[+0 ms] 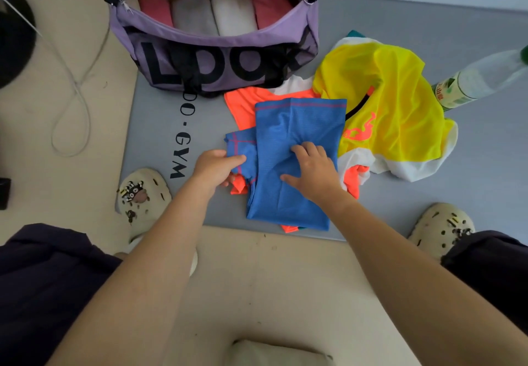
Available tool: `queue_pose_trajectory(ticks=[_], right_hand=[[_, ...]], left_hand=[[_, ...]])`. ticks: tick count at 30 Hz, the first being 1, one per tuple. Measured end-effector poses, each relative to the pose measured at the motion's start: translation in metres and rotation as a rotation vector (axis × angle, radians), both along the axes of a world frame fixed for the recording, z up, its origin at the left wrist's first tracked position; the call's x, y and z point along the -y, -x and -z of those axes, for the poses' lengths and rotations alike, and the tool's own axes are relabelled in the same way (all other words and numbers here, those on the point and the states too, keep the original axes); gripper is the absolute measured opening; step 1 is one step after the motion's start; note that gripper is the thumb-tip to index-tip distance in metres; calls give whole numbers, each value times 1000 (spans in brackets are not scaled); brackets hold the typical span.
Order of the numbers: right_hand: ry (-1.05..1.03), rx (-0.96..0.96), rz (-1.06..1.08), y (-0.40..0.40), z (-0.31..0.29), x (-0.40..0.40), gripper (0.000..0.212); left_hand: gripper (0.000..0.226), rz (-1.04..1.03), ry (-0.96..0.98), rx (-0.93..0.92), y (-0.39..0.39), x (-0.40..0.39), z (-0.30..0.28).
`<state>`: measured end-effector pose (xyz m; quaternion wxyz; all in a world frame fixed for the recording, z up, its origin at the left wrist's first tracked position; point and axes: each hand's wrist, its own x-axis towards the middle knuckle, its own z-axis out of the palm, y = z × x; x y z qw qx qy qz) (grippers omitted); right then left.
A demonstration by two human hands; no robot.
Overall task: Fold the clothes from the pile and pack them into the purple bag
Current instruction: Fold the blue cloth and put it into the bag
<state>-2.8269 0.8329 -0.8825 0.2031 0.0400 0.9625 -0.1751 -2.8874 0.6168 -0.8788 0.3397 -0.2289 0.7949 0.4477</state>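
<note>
Blue mesh, the shirt [291, 160] lies half-folded on the grey mat [154, 125] below the purple bag [211, 60]; the left hand [217, 167] pinches its sleeve, while the right hand [313, 170] presses flat, fingers spread. Folding is the step in hand, and next the sleeve likely needs tucking inward.

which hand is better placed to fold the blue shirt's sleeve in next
Left. The left hand already pinches the sleeve at the left edge of the blue shirt, so it could likely flip it inward. The right hand lies flat on the shirt's middle, pinning it down.
</note>
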Motion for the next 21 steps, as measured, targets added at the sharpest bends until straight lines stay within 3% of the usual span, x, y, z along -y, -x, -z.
queue_pose_trajectory(ticks=[2, 5, 7, 11, 16, 21], right_hand=[[11, -14, 9, -2, 2, 0, 69], [-13, -40, 3, -2, 4, -1, 69], [-32, -51, -6, -3, 4, 0, 69], [-37, -51, -5, -5, 5, 3, 69], [-2, -16, 20, 0, 1, 2, 68], [34, -14, 28, 2, 0, -1, 67]], left_hand=[[28, 61, 112, 87, -6, 14, 2], [32, -65, 197, 11, -6, 23, 6], [31, -137, 122, -59, -2, 19, 7], [21, -43, -37, -7, 2, 3, 9], [25, -127, -52, -148, 17, -6, 12], [30, -80, 204, -206, 32, -6, 10]])
